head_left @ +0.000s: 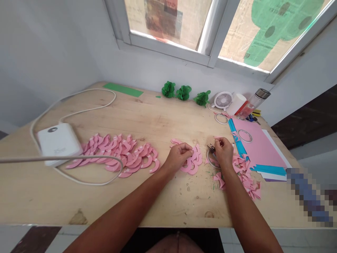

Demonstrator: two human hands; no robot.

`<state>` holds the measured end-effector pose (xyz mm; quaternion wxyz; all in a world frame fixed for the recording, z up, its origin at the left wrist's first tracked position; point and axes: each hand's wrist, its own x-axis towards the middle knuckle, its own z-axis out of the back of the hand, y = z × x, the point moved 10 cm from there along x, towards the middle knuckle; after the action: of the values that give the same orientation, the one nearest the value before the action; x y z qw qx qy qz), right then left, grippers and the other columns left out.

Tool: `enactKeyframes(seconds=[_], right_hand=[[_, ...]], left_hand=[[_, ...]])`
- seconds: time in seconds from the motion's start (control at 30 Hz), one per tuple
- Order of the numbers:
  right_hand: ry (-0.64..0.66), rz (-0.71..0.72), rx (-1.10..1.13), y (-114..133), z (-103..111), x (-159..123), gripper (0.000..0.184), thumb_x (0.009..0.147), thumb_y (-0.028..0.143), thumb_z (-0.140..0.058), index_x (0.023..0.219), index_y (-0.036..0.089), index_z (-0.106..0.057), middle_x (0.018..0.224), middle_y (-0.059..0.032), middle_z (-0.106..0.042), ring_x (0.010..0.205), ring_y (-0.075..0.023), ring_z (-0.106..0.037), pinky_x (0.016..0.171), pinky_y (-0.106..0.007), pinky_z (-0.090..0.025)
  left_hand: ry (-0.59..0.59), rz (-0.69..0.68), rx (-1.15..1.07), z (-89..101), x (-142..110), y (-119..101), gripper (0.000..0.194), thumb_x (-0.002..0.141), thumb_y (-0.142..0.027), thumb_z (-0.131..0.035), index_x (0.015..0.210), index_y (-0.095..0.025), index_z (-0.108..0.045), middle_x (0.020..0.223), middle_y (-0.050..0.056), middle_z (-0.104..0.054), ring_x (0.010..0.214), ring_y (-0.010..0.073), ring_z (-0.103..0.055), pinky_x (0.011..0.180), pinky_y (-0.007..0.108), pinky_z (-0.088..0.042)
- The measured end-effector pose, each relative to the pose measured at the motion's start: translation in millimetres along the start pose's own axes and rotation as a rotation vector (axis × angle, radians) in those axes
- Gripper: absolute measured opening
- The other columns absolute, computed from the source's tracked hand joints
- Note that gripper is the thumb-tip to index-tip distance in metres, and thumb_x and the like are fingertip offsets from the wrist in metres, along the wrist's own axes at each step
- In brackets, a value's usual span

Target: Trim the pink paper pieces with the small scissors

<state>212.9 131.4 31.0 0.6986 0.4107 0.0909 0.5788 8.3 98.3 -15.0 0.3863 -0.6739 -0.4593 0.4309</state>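
Two bare hands at work over one pink cut-out [194, 164], the landmark for all places given here; it lies on the wooden table [171, 203]. The left hand [181, 154] rests at its left edge, thumb and forefinger pinching its upper part. The right hand [223, 151] is to its right, thumb and forefinger pressed together; anything between them is too small to tell. A dark metal tool [211, 148] sits beside that hand, partly hidden.

Counts: one pile of curved pink pieces [126, 156], left of the cut-out, overlapping too closely to number; one heap of pink scraps [246, 177], to its right; three green paper ornaments [183, 92] in a row beyond it; one green strip [123, 89], beyond and to the left; three rings, one [209, 160] just right of it, the others farther right; two blue strips [271, 169], far right, bordering a pink sheet [263, 144]; one white device [59, 142], far left, with a white cable [89, 89] looping near it; one fan [223, 101], beyond and to the right.

Containers: one clear bottle [252, 103] with a metallic cap, right of the fan and far from the cut-out. Its lower part looks reddish; whether this is contents or something behind cannot be told.
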Motion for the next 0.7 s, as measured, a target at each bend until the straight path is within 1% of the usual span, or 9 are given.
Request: enactKeyframes(seconds=[0.1, 0.17, 0.2, 0.3, 0.37, 0.43, 0.5, 0.6, 0.7], right_hand=[[-0.016, 0.037, 0.102, 14, 9, -2, 0.022, 0.075, 0.034, -0.048, 0.071, 0.015, -0.058, 0.066, -0.0027, -0.058, 0.061, -0.0155, -0.051, 0.058, -0.027, -0.038], [0.011, 0.068, 0.181, 26, 10, -5, 0.020, 0.075, 0.033, -0.049, 0.072, 0.015, -0.058, 0.066, -0.0019, -0.058, 0.062, -0.0150, -0.051, 0.062, -0.027, -0.040], [0.049, 0.080, 0.224, 32, 9, -8, 0.019, 0.075, 0.033, -0.050, 0.073, 0.016, -0.058, 0.065, -0.0013, -0.058, 0.062, -0.0148, -0.051, 0.062, -0.027, -0.040], [0.270, 0.098, 0.376, 51, -9, -20, 0.017, 0.076, 0.032, -0.051, 0.077, 0.017, -0.059, 0.071, -0.0018, -0.060, 0.066, -0.0147, -0.053, 0.062, -0.026, -0.041], [0.412, 0.136, 0.422, 64, -21, -31, 0.015, 0.077, 0.031, -0.052, 0.078, 0.017, -0.060, 0.074, -0.0029, -0.061, 0.070, -0.0155, -0.055, 0.063, -0.026, -0.042], [0.513, 0.182, 0.434, 75, -28, -40, 0.014, 0.077, 0.029, -0.052, 0.078, 0.018, -0.060, 0.079, -0.0044, -0.063, 0.075, -0.0163, -0.055, 0.066, -0.027, -0.042], [0.579, 0.212, 0.421, 82, -33, -46, 0.013, 0.077, 0.028, -0.051, 0.076, 0.018, -0.059, 0.086, -0.0053, -0.064, 0.076, -0.0162, -0.056, 0.067, -0.027, -0.043], [0.610, 0.243, 0.358, 87, -34, -50, 0.013, 0.077, 0.027, -0.050, 0.071, 0.018, -0.058, 0.089, -0.0046, -0.064, 0.074, -0.0147, -0.057, 0.066, -0.026, -0.043], [0.607, 0.247, 0.282, 88, -34, -51, 0.013, 0.078, 0.027, -0.049, 0.073, 0.018, -0.059, 0.081, -0.0020, -0.064, 0.065, -0.0123, -0.055, 0.061, -0.024, -0.042]], left_hand=[[-0.003, 0.000, 0.001, 0.3, 0, 0, 0.017, 0.061, -0.025, -0.064, 0.069, -0.015, -0.052, 0.050, -0.006, -0.050, 0.032, 0.0034, -0.040, 0.033, 0.016, -0.032], [-0.001, -0.001, -0.001, -0.2, -1, -1, 0.017, 0.062, -0.025, -0.064, 0.069, -0.015, -0.052, 0.050, -0.006, -0.051, 0.032, 0.0027, -0.039, 0.034, 0.015, -0.032], [0.002, -0.002, 0.003, -0.6, -1, -1, 0.017, 0.062, -0.025, -0.064, 0.068, -0.015, -0.052, 0.050, -0.006, -0.051, 0.032, 0.0025, -0.039, 0.034, 0.015, -0.032], [0.007, -0.005, 0.036, -1.8, -2, -3, 0.017, 0.063, -0.026, -0.063, 0.068, -0.014, -0.053, 0.051, -0.005, -0.052, 0.033, 0.0025, -0.040, 0.034, 0.015, -0.032], [0.010, -0.013, 0.063, -2.6, -3, -5, 0.015, 0.064, -0.026, -0.062, 0.067, -0.014, -0.053, 0.051, -0.004, -0.052, 0.034, 0.0030, -0.041, 0.035, 0.015, -0.032], [0.009, -0.022, 0.085, -2.7, -4, -7, 0.013, 0.065, -0.025, -0.060, 0.067, -0.014, -0.053, 0.052, -0.004, -0.052, 0.035, 0.0034, -0.042, 0.035, 0.015, -0.033], [0.004, -0.031, 0.104, -2.2, -4, -8, 0.012, 0.065, -0.024, -0.059, 0.068, -0.014, -0.054, 0.053, -0.004, -0.053, 0.035, 0.0036, -0.043, 0.035, 0.015, -0.033], [0.002, -0.050, 0.139, -1.7, -4, -9, 0.012, 0.066, -0.025, -0.059, 0.068, -0.014, -0.054, 0.053, -0.004, -0.053, 0.035, 0.0035, -0.042, 0.035, 0.015, -0.033], [0.012, -0.073, 0.179, -2.4, -4, -10, 0.011, 0.067, -0.025, -0.057, 0.067, -0.014, -0.054, 0.052, -0.004, -0.052, 0.036, 0.0036, -0.041, 0.035, 0.014, -0.031]])
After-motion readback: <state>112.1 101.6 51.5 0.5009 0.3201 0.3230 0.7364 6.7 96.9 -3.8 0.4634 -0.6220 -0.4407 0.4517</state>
